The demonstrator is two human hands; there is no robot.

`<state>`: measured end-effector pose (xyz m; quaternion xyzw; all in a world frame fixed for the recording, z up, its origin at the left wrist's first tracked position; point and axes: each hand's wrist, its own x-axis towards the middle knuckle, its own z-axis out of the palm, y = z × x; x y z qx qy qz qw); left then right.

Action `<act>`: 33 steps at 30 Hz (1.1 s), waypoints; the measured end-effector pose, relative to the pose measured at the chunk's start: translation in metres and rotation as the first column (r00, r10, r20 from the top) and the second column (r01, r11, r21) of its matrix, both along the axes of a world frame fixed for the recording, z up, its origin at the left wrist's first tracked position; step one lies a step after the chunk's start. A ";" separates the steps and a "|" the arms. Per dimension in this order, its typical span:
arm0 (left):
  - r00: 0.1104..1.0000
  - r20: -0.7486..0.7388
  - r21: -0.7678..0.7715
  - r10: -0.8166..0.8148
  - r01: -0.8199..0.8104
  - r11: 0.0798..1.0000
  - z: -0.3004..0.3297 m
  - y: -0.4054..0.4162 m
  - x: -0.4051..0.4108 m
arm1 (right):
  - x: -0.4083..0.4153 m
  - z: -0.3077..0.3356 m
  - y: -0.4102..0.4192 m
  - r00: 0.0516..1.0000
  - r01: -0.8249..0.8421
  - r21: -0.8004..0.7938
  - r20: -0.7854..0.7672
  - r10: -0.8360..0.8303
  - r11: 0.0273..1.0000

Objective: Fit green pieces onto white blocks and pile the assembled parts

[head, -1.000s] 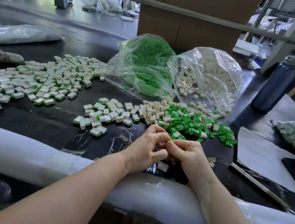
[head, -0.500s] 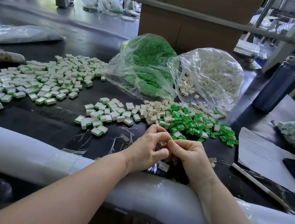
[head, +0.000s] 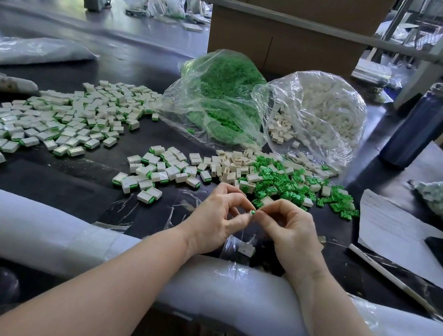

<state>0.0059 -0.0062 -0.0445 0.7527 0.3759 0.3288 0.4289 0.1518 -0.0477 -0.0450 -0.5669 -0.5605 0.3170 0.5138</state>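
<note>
Both hands are up off the dark tabletop [head: 34,179], fingertips meeting. The left hand [head: 215,220] and the right hand [head: 289,230] together pinch one tiny part between thumb and forefinger tips; only a speck of green plastic [head: 253,212] shows at the point where they touch, so I cannot tell whether a white block is in there with it.

Just beyond the right hand's knuckles lies the loose scatter of small green plastic pieces [head: 286,182], bright and jagged, mixed with a few open-ended cream-white plastic blocks [head: 229,166]. Beyond the left hand sits a small heap of assembled parts [head: 161,169], white rectangles with a green edge along one side. Further out to the left spreads the far larger pile of finished white-and-green parts [head: 60,115].

Behind the scatter slump two clear plastic bags, one full of green pieces [head: 220,99], one of white blocks [head: 322,111]. One lone white block [head: 246,250] lies beneath the hands, near the padded white table edge [head: 55,230].
</note>
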 end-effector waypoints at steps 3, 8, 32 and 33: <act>0.999 -0.001 0.007 0.038 -0.038 0.999 -0.002 0.001 -0.001 | 0.002 -0.001 0.001 0.995 0.095 0.041 0.022 -0.096 0.995; 0.954 0.066 -0.056 0.292 -0.289 0.956 -0.004 0.005 -0.005 | 0.011 -0.005 0.004 0.916 0.367 0.035 0.160 -0.368 0.929; 0.808 -0.360 0.263 0.465 -0.391 0.882 -0.009 0.009 -0.005 | 0.004 -0.014 0.014 0.647 0.335 -0.127 0.751 -0.130 0.933; 0.816 -0.346 0.284 0.464 -0.380 0.880 -0.010 0.009 -0.005 | 0.004 -0.013 0.013 0.660 0.322 -0.107 0.738 -0.141 0.941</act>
